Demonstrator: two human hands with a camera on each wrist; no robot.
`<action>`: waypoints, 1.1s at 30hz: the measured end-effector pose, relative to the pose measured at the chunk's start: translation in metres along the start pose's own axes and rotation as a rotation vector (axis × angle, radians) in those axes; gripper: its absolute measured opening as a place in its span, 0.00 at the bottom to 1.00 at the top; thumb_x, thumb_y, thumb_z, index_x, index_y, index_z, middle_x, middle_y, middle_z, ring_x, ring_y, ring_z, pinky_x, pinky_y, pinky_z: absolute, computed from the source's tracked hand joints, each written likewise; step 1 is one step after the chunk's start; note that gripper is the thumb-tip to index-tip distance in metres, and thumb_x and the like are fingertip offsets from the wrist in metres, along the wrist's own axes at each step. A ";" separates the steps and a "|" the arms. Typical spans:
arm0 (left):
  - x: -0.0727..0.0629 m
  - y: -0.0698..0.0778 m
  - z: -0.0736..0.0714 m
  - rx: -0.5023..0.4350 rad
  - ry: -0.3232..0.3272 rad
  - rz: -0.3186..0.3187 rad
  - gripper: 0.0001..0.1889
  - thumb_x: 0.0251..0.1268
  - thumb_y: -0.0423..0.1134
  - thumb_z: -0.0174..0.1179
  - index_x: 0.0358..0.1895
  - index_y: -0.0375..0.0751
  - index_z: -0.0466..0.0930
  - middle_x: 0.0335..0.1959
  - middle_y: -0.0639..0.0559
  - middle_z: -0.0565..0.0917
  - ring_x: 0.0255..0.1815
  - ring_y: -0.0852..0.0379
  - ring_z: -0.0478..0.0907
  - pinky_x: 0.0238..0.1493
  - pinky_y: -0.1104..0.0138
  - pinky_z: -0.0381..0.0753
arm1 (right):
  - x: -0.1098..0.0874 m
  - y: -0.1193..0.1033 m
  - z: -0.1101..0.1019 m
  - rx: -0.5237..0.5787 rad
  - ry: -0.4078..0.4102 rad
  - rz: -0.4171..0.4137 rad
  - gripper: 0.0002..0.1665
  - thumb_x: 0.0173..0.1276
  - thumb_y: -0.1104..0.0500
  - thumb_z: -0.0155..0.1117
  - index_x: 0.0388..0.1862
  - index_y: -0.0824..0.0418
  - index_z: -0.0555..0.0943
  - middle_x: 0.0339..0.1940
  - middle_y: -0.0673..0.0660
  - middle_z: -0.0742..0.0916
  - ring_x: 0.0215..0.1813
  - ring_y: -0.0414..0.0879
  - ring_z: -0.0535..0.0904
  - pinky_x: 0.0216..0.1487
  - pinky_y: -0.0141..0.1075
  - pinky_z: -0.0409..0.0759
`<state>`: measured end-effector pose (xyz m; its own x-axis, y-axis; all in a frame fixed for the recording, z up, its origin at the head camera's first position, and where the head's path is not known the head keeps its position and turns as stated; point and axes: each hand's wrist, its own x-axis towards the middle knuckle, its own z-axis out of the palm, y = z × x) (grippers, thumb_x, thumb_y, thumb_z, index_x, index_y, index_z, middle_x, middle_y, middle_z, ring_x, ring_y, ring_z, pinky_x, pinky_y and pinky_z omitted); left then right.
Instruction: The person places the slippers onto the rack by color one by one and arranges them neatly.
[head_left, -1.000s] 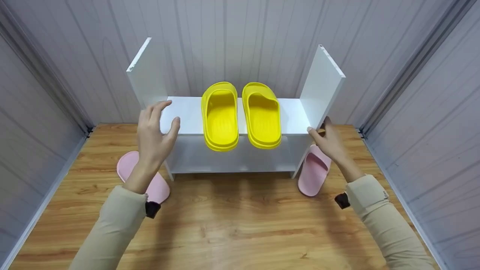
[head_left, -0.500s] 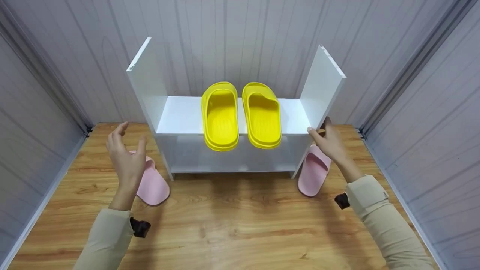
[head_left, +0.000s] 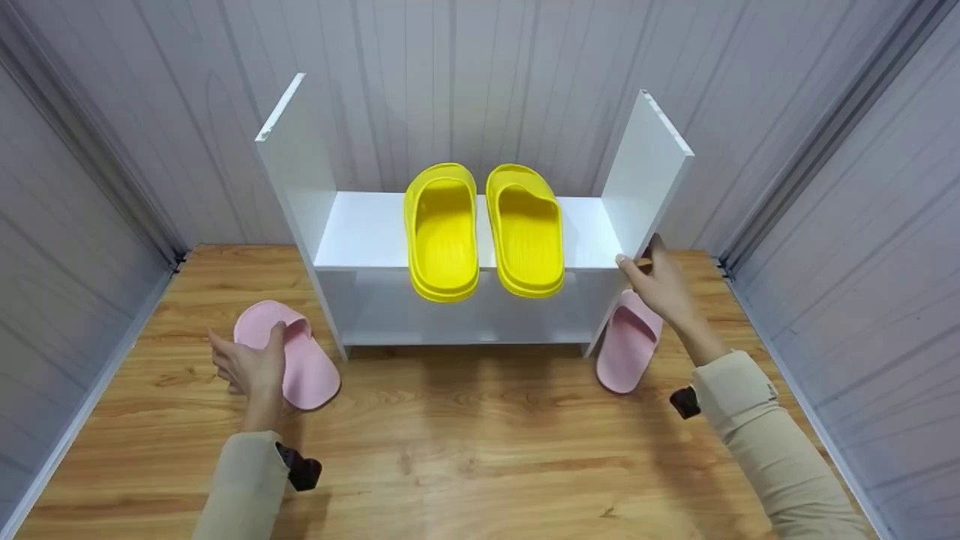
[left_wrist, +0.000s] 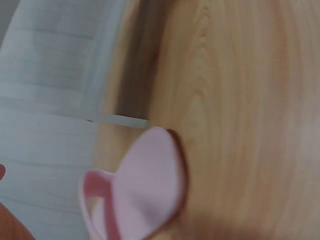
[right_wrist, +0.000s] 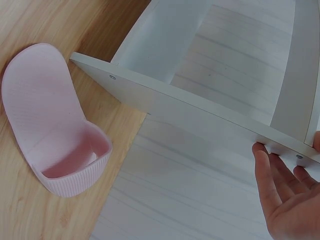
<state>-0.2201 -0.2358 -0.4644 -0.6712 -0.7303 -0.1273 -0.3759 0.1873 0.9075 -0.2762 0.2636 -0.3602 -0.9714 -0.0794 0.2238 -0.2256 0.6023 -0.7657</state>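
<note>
My left hand [head_left: 251, 367], fingers spread and slightly bent, is beside the left pink slipper [head_left: 311, 375] on the floor; its thumb overlaps the strap in the head view. Only bits of that hand show at the edge of the left wrist view, apart from the slipper [left_wrist: 150, 185]. My right hand [head_left: 664, 289] grips the right side panel [right_wrist: 200, 115] of the white shoe rack [head_left: 367, 232], thumb at the front edge and fingers against the outer face. A pair of yellow slippers, the left one [head_left: 444, 255] and the right one [head_left: 529, 255], stands on the rack's upper shelf.
Another pink slipper [head_left: 626, 345] lies on the floor just right of the rack, below my right hand. The rack's lower shelf [head_left: 465, 322] is beneath the yellow pair. Grey panelled walls [head_left: 465, 90] enclose the wooden floor [head_left: 465, 450] at the back and both sides.
My left hand has left the rack's left panel and come down and to the left, beside the left pink slipper. The right hand keeps its grip on the panel.
</note>
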 end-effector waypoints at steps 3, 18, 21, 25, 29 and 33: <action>0.001 -0.016 0.006 0.048 -0.041 -0.080 0.54 0.51 0.58 0.55 0.67 0.39 0.25 0.67 0.35 0.39 0.65 0.38 0.38 0.58 0.44 0.38 | 0.000 0.000 0.000 0.006 0.003 -0.007 0.34 0.65 0.52 0.53 0.62 0.69 0.55 0.52 0.70 0.72 0.44 0.59 0.74 0.34 0.41 0.77; -0.006 -0.039 0.046 0.170 -0.026 -0.205 0.63 0.40 0.65 0.59 0.65 0.29 0.26 0.65 0.31 0.42 0.63 0.36 0.41 0.58 0.47 0.42 | 0.000 0.000 -0.001 -0.018 0.011 -0.008 0.35 0.65 0.50 0.52 0.63 0.69 0.54 0.51 0.71 0.72 0.44 0.59 0.74 0.32 0.39 0.77; -0.011 -0.039 0.051 0.191 -0.017 -0.185 0.62 0.43 0.63 0.59 0.65 0.28 0.25 0.66 0.31 0.39 0.64 0.36 0.39 0.58 0.48 0.41 | 0.000 0.000 -0.001 -0.021 0.013 -0.006 0.35 0.65 0.50 0.52 0.62 0.69 0.55 0.51 0.71 0.73 0.43 0.58 0.74 0.32 0.39 0.77; -0.017 -0.041 0.057 0.227 -0.009 -0.156 0.61 0.46 0.62 0.58 0.64 0.26 0.24 0.66 0.30 0.36 0.65 0.37 0.36 0.60 0.48 0.37 | 0.000 0.001 -0.001 -0.024 0.018 -0.011 0.34 0.65 0.51 0.52 0.62 0.69 0.55 0.50 0.70 0.73 0.42 0.58 0.75 0.32 0.40 0.77; -0.019 -0.043 0.063 0.239 0.013 -0.144 0.60 0.46 0.59 0.58 0.64 0.25 0.25 0.66 0.30 0.36 0.65 0.38 0.34 0.61 0.49 0.34 | 0.000 0.002 0.000 -0.049 0.037 -0.036 0.30 0.65 0.53 0.53 0.57 0.71 0.58 0.41 0.69 0.77 0.35 0.55 0.76 0.28 0.36 0.77; -0.019 -0.048 0.066 0.256 0.048 -0.139 0.60 0.44 0.58 0.60 0.64 0.25 0.27 0.66 0.30 0.37 0.65 0.39 0.34 0.61 0.50 0.34 | 0.000 0.002 0.001 -0.064 0.047 -0.048 0.30 0.64 0.53 0.53 0.57 0.71 0.59 0.35 0.67 0.78 0.31 0.54 0.76 0.26 0.34 0.76</action>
<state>-0.2311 -0.1874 -0.5314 -0.5731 -0.7896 -0.2192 -0.6152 0.2379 0.7516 -0.2770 0.2642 -0.3622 -0.9548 -0.0732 0.2881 -0.2650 0.6487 -0.7134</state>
